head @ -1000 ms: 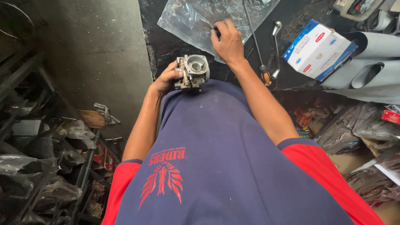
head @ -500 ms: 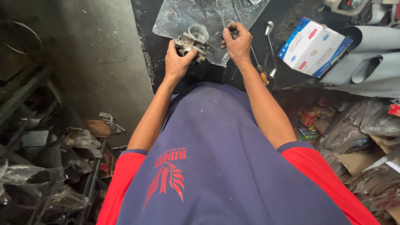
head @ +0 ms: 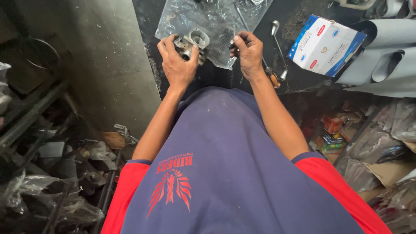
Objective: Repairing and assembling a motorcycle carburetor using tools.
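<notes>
Left hand (head: 177, 64) wrapped around a grey metal engine part (head: 193, 43), fingers curled over its near side, thumb against its right flank. Part held just above the edge of a dark workbench (head: 299, 76), its round open mouth tilted up toward the camera, sitting at the top of the left palm and a little left of the right hand. Right hand (head: 248, 53) close beside, fingertips pinched together on something small and dark; too small to tell what. Narrow gap between the two hands, part not touching the right one.

Behind both hands, a crumpled clear plastic sheet (head: 212, 17) spread on the bench. Right of the right wrist, a screwdriver with an orange handle (head: 274, 79) and a slim metal wrench (head: 277, 43) lying on the bench. Farther right, a white and blue cardboard box (head: 326, 44), tilted, beside grey rolled sheets (head: 383, 65). Below, a navy shirt with red sleeves (head: 225, 173) filling the lower view. Cluttered shelves (head: 39, 151) at left.
</notes>
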